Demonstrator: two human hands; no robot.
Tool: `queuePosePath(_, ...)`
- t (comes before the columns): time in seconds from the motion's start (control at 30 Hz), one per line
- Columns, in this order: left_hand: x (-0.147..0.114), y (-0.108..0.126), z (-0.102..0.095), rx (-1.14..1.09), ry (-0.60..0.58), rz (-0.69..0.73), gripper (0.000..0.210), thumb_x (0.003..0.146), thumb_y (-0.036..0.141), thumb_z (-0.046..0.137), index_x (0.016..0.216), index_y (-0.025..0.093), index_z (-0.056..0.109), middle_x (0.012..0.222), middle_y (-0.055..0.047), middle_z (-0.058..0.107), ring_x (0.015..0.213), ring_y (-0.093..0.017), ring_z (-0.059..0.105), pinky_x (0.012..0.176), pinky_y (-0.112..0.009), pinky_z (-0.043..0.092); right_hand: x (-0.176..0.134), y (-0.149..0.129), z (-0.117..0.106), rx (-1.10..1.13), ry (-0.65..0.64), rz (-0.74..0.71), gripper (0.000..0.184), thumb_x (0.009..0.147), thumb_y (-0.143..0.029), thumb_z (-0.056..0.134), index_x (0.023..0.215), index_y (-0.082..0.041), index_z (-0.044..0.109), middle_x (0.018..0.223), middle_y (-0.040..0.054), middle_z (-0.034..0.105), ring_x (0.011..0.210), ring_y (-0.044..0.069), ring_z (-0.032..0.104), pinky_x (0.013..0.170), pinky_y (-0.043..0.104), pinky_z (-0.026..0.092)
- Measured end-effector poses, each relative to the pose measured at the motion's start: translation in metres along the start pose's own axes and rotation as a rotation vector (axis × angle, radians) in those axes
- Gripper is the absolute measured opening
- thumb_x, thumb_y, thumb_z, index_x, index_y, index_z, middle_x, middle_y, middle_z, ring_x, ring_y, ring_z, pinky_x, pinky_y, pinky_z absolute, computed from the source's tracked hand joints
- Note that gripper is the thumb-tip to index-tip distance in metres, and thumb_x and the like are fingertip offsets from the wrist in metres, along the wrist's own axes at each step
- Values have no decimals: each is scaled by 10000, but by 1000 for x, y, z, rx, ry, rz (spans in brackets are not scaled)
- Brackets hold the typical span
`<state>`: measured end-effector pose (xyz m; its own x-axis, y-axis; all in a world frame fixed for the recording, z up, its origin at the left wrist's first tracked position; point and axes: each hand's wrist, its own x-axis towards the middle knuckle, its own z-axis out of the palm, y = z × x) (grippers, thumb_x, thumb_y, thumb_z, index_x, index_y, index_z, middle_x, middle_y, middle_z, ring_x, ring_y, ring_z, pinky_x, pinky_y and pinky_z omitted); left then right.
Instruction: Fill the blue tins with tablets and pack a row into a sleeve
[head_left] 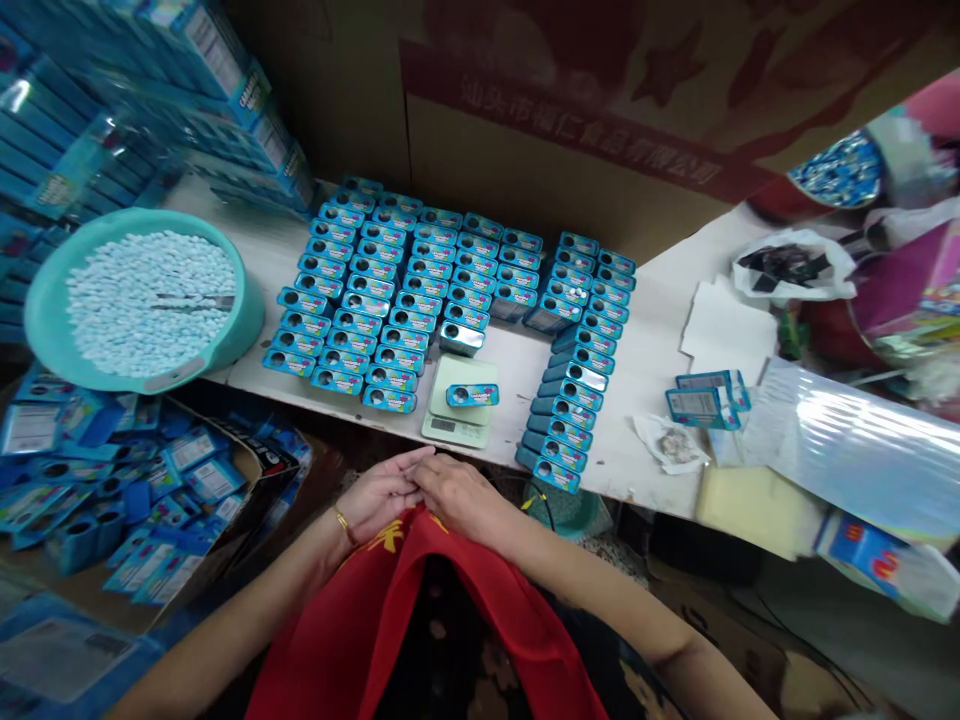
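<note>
My left hand (381, 492), with a gold bangle at its wrist, and my right hand (456, 490) meet at the table's front edge, just above the red apron (382, 600). The right fingers curl over the left fingertips, and both hands look closed. Anything between them is hidden. Just beyond is a pale green digital scale (461, 437); a small blue box (472, 395) with a round dark opening lies on it. Behind the scale stand rows of similar blue boxes (390, 322), and another column of blue boxes (574, 393) is to the right.
A turquoise basin (251, 310) at left holds small white candies (142, 300) and tongs. Below it, a carton (247, 500) contains many blue boxes. Wrapped stacks (225, 90) rise at back left beside a large cardboard box (525, 140). Two blue cartons (709, 400) lie at right.
</note>
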<state>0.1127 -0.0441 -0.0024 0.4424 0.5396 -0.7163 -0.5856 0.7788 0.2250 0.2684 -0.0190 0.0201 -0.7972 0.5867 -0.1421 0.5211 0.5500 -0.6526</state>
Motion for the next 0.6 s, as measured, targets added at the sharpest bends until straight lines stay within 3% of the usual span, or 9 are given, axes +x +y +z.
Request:
queuePosePath(0.1, 1, 1, -1, 6, 3, 17, 405, 655, -9, 546, 1042, 101, 585, 1056, -130, 605, 1003, -188, 549, 926, -303, 363, 1, 12, -12, -35, 92, 16, 227, 850, -229, 419, 1049, -170, 510, 972, 71, 551, 906, 165, 482, 792, 289, 403)
queuePosePath(0.23, -2, 6, 2, 21, 127, 2, 334, 667, -13, 552, 982, 88, 600, 995, -134, 628, 936, -171, 585, 884, -268, 404, 12, 53, -33, -288, 257, 214, 433, 799, -245, 508, 1215, -185, 408, 1204, 108, 452, 1076, 239, 391, 869, 379, 349)
queuePosePath(0.4, -2, 14, 0, 1, 199, 35, 351, 655, -28, 564, 989, 78, 591, 1034, -145, 612, 967, -176, 573, 878, -246, 416, 19, 104, -58, -443, 174, 351, 425, 782, -252, 523, 1193, -190, 436, 1089, 85, 540, 945, 215, 467, 787, 328, 385)
queuePosePath(0.6, -2, 18, -11, -25, 244, 57, 381, 640, -11, 590, 1009, 81, 583, 1063, -150, 601, 996, -196, 561, 887, -257, 416, 19, 161, -98, -537, 403, 563, 428, 799, -284, 486, 1203, -156, 429, 1081, 92, 534, 954, 232, 439, 776, 310, 378)
